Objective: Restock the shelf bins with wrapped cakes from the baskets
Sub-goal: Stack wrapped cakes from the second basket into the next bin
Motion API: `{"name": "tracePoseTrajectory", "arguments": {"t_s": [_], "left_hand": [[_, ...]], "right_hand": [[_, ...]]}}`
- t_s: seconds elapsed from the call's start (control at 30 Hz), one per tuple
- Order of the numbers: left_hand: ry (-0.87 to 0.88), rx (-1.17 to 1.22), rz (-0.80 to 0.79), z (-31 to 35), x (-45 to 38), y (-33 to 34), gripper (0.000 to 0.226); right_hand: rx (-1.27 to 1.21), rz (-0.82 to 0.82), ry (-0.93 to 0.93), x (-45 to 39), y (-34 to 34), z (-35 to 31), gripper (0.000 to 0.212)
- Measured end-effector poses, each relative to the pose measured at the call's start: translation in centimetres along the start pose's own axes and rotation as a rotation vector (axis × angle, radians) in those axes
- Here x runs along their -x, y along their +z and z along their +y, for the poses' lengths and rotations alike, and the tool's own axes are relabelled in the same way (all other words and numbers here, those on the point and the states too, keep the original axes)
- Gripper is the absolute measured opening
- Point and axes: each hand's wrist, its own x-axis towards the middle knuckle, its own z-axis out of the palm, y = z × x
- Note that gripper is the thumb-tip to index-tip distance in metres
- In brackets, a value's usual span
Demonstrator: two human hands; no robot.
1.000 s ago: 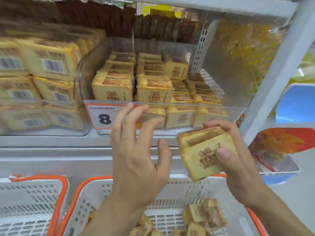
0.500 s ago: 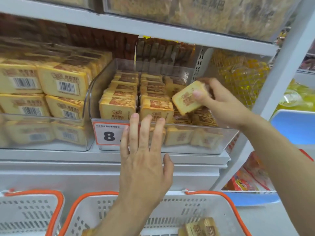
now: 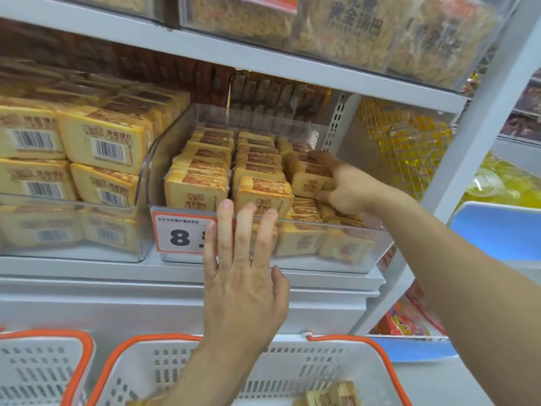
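The right hand (image 3: 348, 187) reaches into the clear bin (image 3: 292, 260) and grips a wrapped cake (image 3: 311, 183), thumb low on its front and fingers over the back, seating it upright at the front of the right-hand row. I take it the grip stays on so the cake settles square with its neighbours rather than tipping onto the lower ones.

The left hand (image 3: 243, 271) lies flat and open against the bin's front wall, fingers straight, partly covering the price tag (image 3: 181, 234). It looks to be steadying the bin against the push.

The bin holds three rows of cakes, the left two fuller than the right. Below, the orange-rimmed basket (image 3: 292, 364) shows a few cakes (image 3: 333, 395) left; a second basket (image 3: 44, 367) sits to its left, contents unseen. The next bin (image 3: 137, 189) along holds barcoded packs.
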Motion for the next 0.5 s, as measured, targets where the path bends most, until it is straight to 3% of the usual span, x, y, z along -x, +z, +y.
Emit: {"name": "tracePoseTrajectory", "arguments": {"t_s": [0.17,0.27,0.37,0.43,0.5], "left_hand": [[0.03,-0.017,-0.038,-0.2,0.2,0.0,0.093],[0.066,-0.071,-0.078,-0.7,0.5,0.0,0.102],[0.081,-0.055,-0.073,-0.8,0.5,-0.3,0.1],[0.087,0.052,-0.024,-0.8,1.1,-0.3,0.091],[0.085,0.212,0.066,-1.2,2.3,0.0,0.072]], "right_hand": [[0.041,0.076,0.061,-0.6,0.5,-1.5,0.099],[-0.001,0.133,0.187,0.2,0.3,-1.9,0.083],[0.035,0.205,0.195,2.4,0.4,-2.8,0.062],[0.011,0.359,0.11,4.7,1.2,-3.6,0.054],[-0.084,0.637,-0.107,7.5,3.2,-4.5,0.039]]}}
